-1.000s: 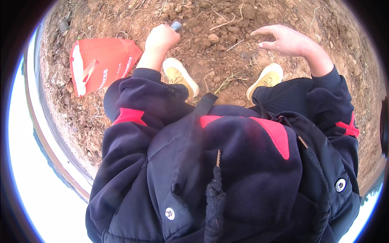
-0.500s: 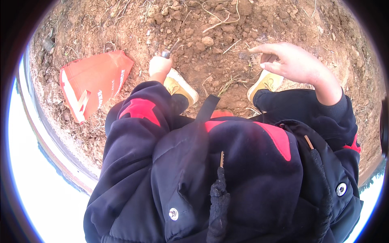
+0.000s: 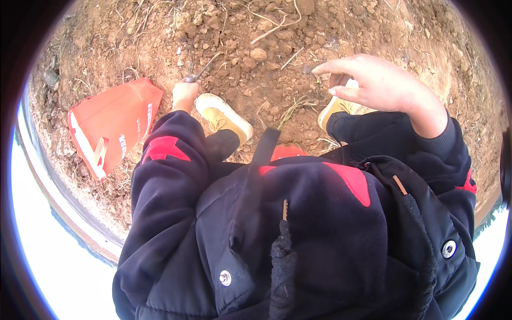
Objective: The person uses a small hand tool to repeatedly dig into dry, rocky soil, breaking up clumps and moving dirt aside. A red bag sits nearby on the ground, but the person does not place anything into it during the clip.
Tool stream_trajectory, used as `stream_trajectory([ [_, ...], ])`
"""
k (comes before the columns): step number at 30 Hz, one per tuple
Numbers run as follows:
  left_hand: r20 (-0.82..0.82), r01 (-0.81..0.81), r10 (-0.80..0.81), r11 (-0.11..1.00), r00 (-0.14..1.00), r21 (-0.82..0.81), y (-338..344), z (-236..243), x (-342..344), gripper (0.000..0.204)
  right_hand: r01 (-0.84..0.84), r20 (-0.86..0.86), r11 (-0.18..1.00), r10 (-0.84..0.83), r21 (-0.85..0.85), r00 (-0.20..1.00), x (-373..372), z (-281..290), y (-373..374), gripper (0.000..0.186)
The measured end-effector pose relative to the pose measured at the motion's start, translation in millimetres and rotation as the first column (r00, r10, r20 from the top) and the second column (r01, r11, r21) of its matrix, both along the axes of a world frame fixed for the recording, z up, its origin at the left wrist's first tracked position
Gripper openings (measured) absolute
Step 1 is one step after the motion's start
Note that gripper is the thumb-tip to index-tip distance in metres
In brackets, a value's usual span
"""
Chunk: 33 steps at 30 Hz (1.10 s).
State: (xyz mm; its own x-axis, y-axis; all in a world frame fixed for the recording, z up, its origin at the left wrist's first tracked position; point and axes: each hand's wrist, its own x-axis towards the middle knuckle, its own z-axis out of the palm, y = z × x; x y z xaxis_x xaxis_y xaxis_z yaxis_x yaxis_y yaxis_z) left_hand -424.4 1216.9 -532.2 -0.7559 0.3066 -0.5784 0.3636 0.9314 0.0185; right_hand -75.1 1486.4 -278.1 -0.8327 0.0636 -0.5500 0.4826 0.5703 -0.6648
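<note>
Rough brown soil takes up the ground out front, clods and loose roots throughout. Dark jacket fills the lower half of view. Orange-red bag lies on the soil to the person's left, well apart from the feet. Right hand is over by the right shoe, thumb and fingers spread in a loose curl, nothing seen in it. Left hand is closed round the handle of a thin hand tool, just beside the left shoe. Shaft points forward and to the right; can't tell if the tip touches soil.

To do this well, I'd say: keep the left grip firm and wrist straight, shaft clear of the toe, since slipping toward the shoe looks like the main risk. Right hand should stay off the tip's line. Probably steer round the pale stone and the root; either could deflect a thin shaft.
</note>
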Motion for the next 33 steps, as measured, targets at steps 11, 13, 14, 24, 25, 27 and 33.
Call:
stream_trajectory([
  [11,-0.052,0.220,-0.214,0.965,0.975,0.141,46.3,80.2,71.1,0.045,-0.031,-0.091,1.000,0.031,0.005,0.995,3.5,7.7,-2.7,0.044],
  [13,-0.062,0.226,-0.219,0.961,0.974,0.159,48.2,87.3,76.3,0.045,-0.042,-0.103,0.999,0.043,0.013,0.994,6.9,8.7,-3.8,0.044],
  [14,-0.080,0.240,-0.228,0.952,0.970,0.190,51.8,91.8,78.4,0.045,-0.042,-0.095,0.999,0.043,0.014,0.995,8.1,9.3,-3.6,0.044],
  [24,-0.242,0.396,-0.327,0.852,0.914,0.343,113.5,179.6,86.6,0.042,-0.032,-0.153,0.995,0.047,0.095,0.987,10.5,-1.0,4.7,0.043],
  [25,-0.234,0.381,-0.320,0.876,0.918,0.297,110.9,192.8,80.2,0.043,-0.037,-0.140,0.995,0.050,0.095,0.989,11.6,-1.5,6.0,0.044],
  [27,-0.174,0.366,-0.339,0.917,0.924,0.156,102.7,216.5,66.3,0.043,-0.041,-0.105,0.995,0.051,0.093,0.993,12.8,-1.6,7.6,0.044],
  [33,0.065,0.310,-0.306,0.948,0.950,-0.072,61.6,218.9,66.9,0.040,-0.052,-0.155,0.994,0.065,0.091,0.986,7.3,-1.7,4.9,0.044],
])
